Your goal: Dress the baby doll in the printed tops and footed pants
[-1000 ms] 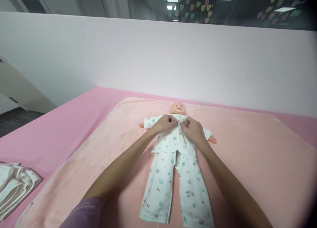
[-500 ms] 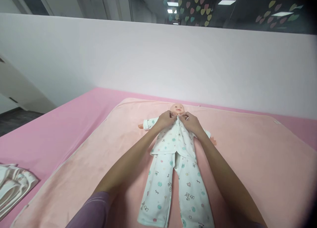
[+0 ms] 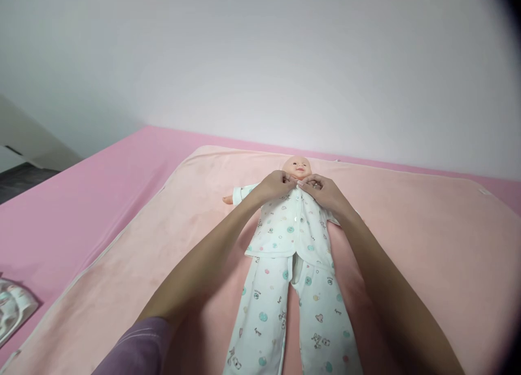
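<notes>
A baby doll (image 3: pixel 298 165) lies on its back, its head toward the wall. It wears a white printed jacket (image 3: pixel 280 228) and matching trousers (image 3: pixel 262 310), open at the crotch. My left hand (image 3: pixel 278 185) pinches the jacket's collar on one side, just under the doll's chin. From the other side my right hand (image 3: pixel 321 189) pinches the collar edge, its fingertips close to those of the left. Small fasteners show down the jacket's front. The doll's hand on the left sticks out of its sleeve; my right forearm hides the other one.
Under the doll a peach blanket (image 3: pixel 163 272) is spread over a pink mat (image 3: pixel 52 217). Folded printed cloth (image 3: pixel 16 310) lies at the left edge. A pale wall (image 3: pixel 260 65) rises behind the mat.
The view has tipped downward, so the window above the wall is out of sight. Both hands stay at the collar, and their fingertips have come closer together.
</notes>
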A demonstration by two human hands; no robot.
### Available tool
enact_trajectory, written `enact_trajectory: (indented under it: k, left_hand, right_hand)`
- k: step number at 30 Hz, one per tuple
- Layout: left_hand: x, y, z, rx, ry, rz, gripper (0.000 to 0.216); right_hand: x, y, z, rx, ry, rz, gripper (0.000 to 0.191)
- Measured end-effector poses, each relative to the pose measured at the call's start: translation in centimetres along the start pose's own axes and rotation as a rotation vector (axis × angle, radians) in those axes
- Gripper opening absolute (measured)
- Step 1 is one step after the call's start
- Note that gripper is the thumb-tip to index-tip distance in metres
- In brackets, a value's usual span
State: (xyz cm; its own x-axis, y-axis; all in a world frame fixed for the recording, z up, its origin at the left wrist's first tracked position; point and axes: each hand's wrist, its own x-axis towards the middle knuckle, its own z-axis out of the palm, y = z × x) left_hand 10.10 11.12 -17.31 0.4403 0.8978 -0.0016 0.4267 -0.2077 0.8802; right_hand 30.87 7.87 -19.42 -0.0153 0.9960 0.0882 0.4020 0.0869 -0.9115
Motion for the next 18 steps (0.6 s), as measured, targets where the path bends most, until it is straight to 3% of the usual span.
enact_trajectory:
  k: [12,18]
  left_hand:
    - [-0.2,0.5,0.1,-0.078,-0.041,-0.038,0.044]
    - [-0.6,1.4,0.6,-0.047,0.021,-0.021,0.046]
  right_hand:
    - [0.0,0.3,0.2,0.048,0.034,0.043,0.04]
    - [0.5,0.6,0.4,0.079,0.093,0.14,0.03]
